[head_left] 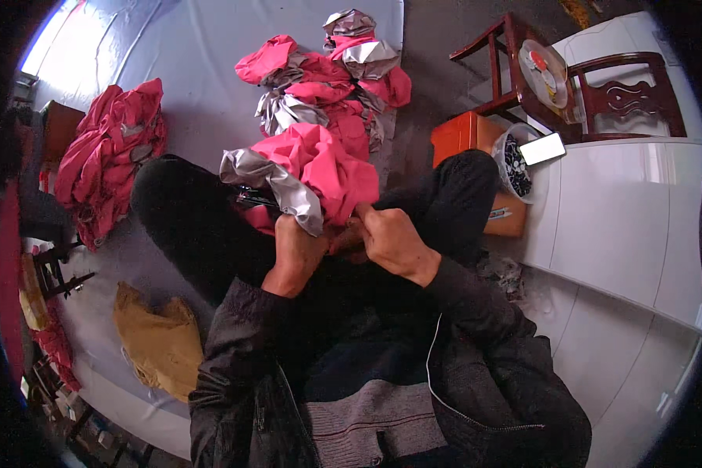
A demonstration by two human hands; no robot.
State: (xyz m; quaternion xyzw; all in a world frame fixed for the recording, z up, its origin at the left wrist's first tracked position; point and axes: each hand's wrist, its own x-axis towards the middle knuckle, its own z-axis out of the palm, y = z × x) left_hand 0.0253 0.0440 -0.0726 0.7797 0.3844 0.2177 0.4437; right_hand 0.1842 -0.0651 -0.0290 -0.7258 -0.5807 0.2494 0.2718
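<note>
In the head view, a person sits with dark-trousered knees apart, and a bundle of pink and silver fabric [308, 175] lies in the lap, resting on the left thigh and against both hands. The left hand [298, 248] is closed around the lower edge of the bundle, its fingers curled under a silver fold so that the tips are hidden. The right hand [388, 235] pinches a pink edge of the same fabric between thumb and fingers pressed together, just beside the left hand.

Near the right knee stands a small grey bucket [501, 160] filled with small dark pieces too small to tell apart; a white phone [544, 148] lies across its rim. The bucket sits beside an orange box [468, 134].

Further ahead on a pale sheet [187, 70] lies a heap of like pink and silver pieces [331, 78], and a second pink heap [113, 148] lies to the left. A crumpled brown paper bag [157, 339] lies by the left elbow.
</note>
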